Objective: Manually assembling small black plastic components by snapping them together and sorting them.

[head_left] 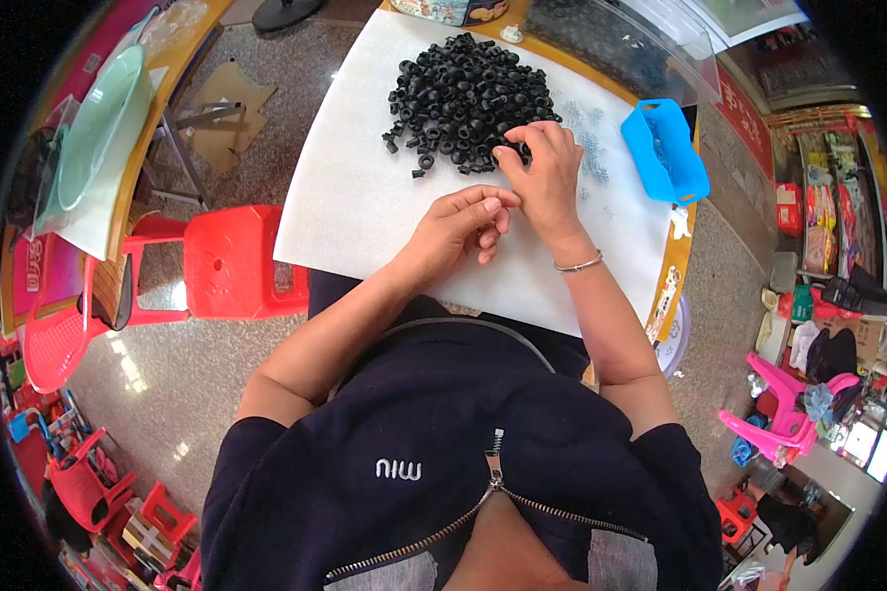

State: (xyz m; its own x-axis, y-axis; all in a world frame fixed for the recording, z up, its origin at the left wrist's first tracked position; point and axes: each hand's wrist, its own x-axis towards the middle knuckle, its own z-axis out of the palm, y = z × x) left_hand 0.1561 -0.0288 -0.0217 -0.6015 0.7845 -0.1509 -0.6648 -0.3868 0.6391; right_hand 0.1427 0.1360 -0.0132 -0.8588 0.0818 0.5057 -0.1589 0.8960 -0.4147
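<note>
A heap of several small black rubber rings (463,94) lies on a white sheet (365,187) covering the table. My right hand (542,172) reaches to the heap's near right edge, fingertips pinching at a black ring there. My left hand (458,231) rests on the sheet just below it, fingers curled together with the tips touching the right hand's heel; whether it holds something small I cannot tell. Small pale metal parts (586,148) are scattered right of the heap. A silver bangle (577,264) circles my right wrist.
A blue plastic tray (665,153) sits at the table's right edge. A red plastic stool (232,261) stands left of the table, red chairs farther left. A pale green basin (99,118) rests on a neighbouring table at upper left. Pink chairs and shelves at right.
</note>
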